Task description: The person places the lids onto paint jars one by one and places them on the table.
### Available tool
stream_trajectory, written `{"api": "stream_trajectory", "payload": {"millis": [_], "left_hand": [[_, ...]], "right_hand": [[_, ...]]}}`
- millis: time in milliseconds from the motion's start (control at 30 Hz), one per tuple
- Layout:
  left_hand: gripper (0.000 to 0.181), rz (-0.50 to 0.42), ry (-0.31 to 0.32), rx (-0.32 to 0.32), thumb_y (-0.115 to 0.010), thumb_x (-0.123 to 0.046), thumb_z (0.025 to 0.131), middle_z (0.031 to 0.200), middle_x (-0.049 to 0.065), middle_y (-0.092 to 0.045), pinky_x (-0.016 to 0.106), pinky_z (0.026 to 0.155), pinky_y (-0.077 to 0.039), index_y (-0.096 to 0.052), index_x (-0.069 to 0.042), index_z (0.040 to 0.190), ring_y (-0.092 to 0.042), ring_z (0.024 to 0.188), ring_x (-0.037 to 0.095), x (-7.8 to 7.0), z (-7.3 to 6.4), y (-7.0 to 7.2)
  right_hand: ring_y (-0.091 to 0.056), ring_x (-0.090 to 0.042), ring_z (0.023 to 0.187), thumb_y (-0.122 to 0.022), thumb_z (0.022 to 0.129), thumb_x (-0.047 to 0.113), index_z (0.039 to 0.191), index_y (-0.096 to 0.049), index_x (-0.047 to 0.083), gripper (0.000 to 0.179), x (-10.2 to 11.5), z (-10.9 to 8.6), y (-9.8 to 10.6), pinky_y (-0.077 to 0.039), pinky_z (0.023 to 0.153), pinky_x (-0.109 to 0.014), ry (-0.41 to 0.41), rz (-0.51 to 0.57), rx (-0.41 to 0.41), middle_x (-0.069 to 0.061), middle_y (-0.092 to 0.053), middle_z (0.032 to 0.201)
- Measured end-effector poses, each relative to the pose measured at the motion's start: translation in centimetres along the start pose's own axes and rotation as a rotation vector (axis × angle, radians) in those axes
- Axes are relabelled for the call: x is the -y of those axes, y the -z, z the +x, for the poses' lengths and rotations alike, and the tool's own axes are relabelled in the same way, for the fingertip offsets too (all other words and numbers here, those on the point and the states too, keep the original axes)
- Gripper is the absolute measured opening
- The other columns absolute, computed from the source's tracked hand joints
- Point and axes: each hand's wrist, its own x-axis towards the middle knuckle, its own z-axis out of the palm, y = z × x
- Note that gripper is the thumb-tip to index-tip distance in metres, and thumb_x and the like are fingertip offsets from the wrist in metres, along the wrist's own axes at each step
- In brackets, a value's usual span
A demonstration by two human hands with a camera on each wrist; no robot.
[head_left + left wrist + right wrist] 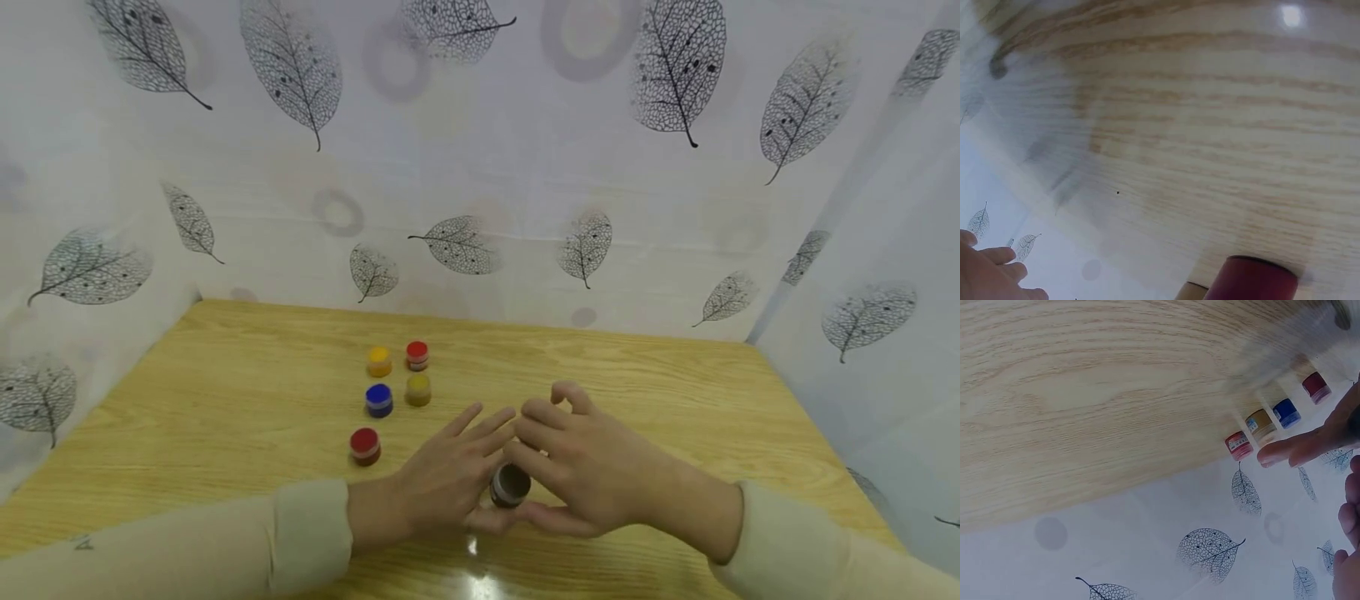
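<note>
A small paint jar with a dark brown top [512,485] is between my two hands in the head view, tilted toward the camera. My left hand [450,475] holds it from the left, thumb below it and the outer fingers stretched out forward. From the right, my right hand [600,471] pinches the jar with thumb and forefinger, the other fingers bent above it. Part of the jar is hidden by the fingers. In the right wrist view the jar's dark side [1354,422] shows at the right edge beside outstretched fingers [1304,447].
Left of the hands stand several small paint jars: dark red [365,447], blue [378,401], ochre [418,390], orange-yellow [379,362] and red [417,356]. They stand on a wood-grain table [225,400]. A leaf-print curtain [510,167] hangs behind and along both sides.
</note>
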Motion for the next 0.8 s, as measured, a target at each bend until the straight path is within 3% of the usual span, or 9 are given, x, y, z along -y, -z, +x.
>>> {"api": "stream_trajectory", "payload": {"millis": [200, 300, 467, 567, 667, 733, 800], "left_hand": [[0.075, 0.008, 0.022, -0.015, -0.054, -0.066, 0.090, 0.157, -0.004, -0.043, 0.056, 0.118, -0.030, -0.045, -0.023, 0.151, -0.039, 0.146, 0.027, -0.1, 0.1, 0.0], [0.076, 0.016, 0.058, -0.002, -0.052, -0.070, 0.089, 0.156, -0.004, -0.045, 0.057, 0.119, -0.027, -0.047, -0.024, 0.150, -0.039, 0.146, 0.028, -0.3, 0.1, 0.1], [0.077, 0.032, 0.072, -0.005, -0.051, -0.070, 0.091, 0.153, 0.000, -0.049, 0.056, 0.120, -0.026, -0.046, -0.021, 0.151, -0.040, 0.146, 0.028, -0.2, 0.2, 0.1], [0.073, -0.028, 0.030, -0.047, -0.057, -0.063, 0.091, 0.151, -0.001, -0.051, 0.055, 0.119, -0.029, -0.048, -0.020, 0.149, -0.041, 0.145, 0.027, 0.1, 0.2, 0.0], [0.069, -0.121, -0.050, -0.057, -0.059, -0.057, 0.092, 0.153, -0.001, -0.049, 0.054, 0.119, -0.030, -0.049, -0.019, 0.148, -0.038, 0.147, 0.022, 0.4, 0.3, 0.0], [0.069, -0.151, -0.089, -0.040, -0.059, -0.056, 0.092, 0.155, -0.001, -0.046, 0.053, 0.119, -0.031, -0.047, -0.018, 0.149, -0.034, 0.149, 0.019, 0.5, 0.4, -0.1], [0.071, -0.137, -0.088, -0.023, -0.057, -0.058, 0.092, 0.156, -0.002, -0.045, 0.054, 0.118, -0.032, -0.046, -0.019, 0.150, -0.033, 0.149, 0.020, 0.5, 0.4, -0.1]], "right_hand": [[-0.050, -0.017, 0.088, -0.043, 0.099, 0.047, 0.092, -0.060, 0.019, 0.033, 0.5, -0.1, -0.4, -0.038, 0.089, -0.044, -0.013, 0.009, -0.014, 0.007, -0.056, 0.087], [-0.048, -0.017, 0.082, -0.040, 0.101, 0.050, 0.083, -0.058, 0.020, 0.039, 1.1, 0.0, -0.8, -0.038, 0.087, -0.044, -0.079, -0.022, -0.057, 0.008, -0.054, 0.080], [-0.049, -0.018, 0.082, -0.041, 0.097, 0.060, 0.084, -0.059, 0.019, 0.046, 1.0, -0.1, -0.7, -0.036, 0.085, -0.046, -0.139, -0.029, -0.087, 0.006, -0.054, 0.080], [-0.050, -0.017, 0.085, -0.043, 0.095, 0.058, 0.099, -0.063, 0.018, 0.045, 0.4, -0.1, -0.2, -0.036, 0.087, -0.046, -0.101, 0.014, -0.056, 0.006, -0.055, 0.085], [-0.051, -0.016, 0.091, -0.044, 0.096, 0.052, 0.110, -0.062, 0.017, 0.041, 0.0, -0.1, 0.1, -0.036, 0.089, -0.044, -0.010, 0.035, -0.008, 0.007, -0.057, 0.091], [-0.052, -0.016, 0.094, -0.044, 0.097, 0.049, 0.110, -0.061, 0.017, 0.038, 0.0, 0.0, 0.2, -0.036, 0.090, -0.044, 0.044, 0.023, 0.004, 0.007, -0.057, 0.093], [-0.052, -0.018, 0.093, -0.043, 0.098, 0.048, 0.100, -0.060, 0.017, 0.035, 0.3, 0.0, 0.0, -0.037, 0.089, -0.044, 0.058, -0.015, -0.010, 0.006, -0.058, 0.091]]}}
